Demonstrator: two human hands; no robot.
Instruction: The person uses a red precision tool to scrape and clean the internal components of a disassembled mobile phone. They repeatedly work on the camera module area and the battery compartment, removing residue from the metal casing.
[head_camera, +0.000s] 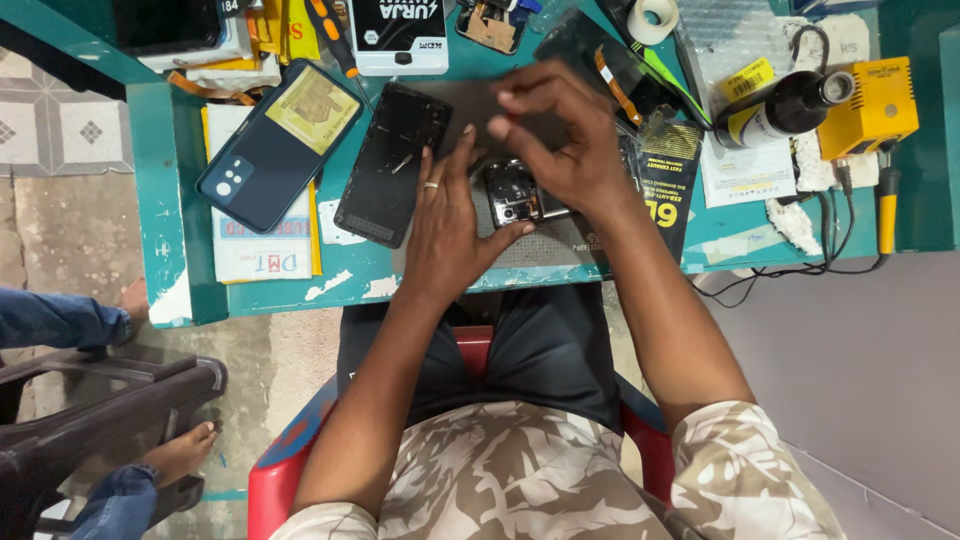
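Camouflage-print shirt (520, 480) fills the bottom of the view; the person sits on a red chair (290, 470) at a teal workbench (160, 200).

Left hand (445, 225): lies flat on the bench, palm down, fingers spread and extended, a ring on one finger. Thumb side touches the left edge of an opened phone (520, 192), steadying it. Nothing pinched.

Right hand (560, 135): hovers over the upper part of the opened phone, fingers curled together with thumb and forefinger tips pressed close, as in a fine pinch. What sits between the tips is too small to tell.

Opened phone: lies on a grey work mat (540, 250) near the front edge of the bench, between the two hands, inner parts and camera module exposed.

Surroundings: a black phone back frame (390, 165) lies just left of the left hand. Further left, a dark blue phone cover (275, 145) rests on a stack of papers. A dark bottle (780, 108) lies on its side to the right, beside a yellow soldering station (875, 105) with its cable trailing over the bench edge. A tape roll (652, 18) sits at the back edge.

Another person's bare feet (180, 450) and jeans show at lower left, by a dark chair (100, 400).
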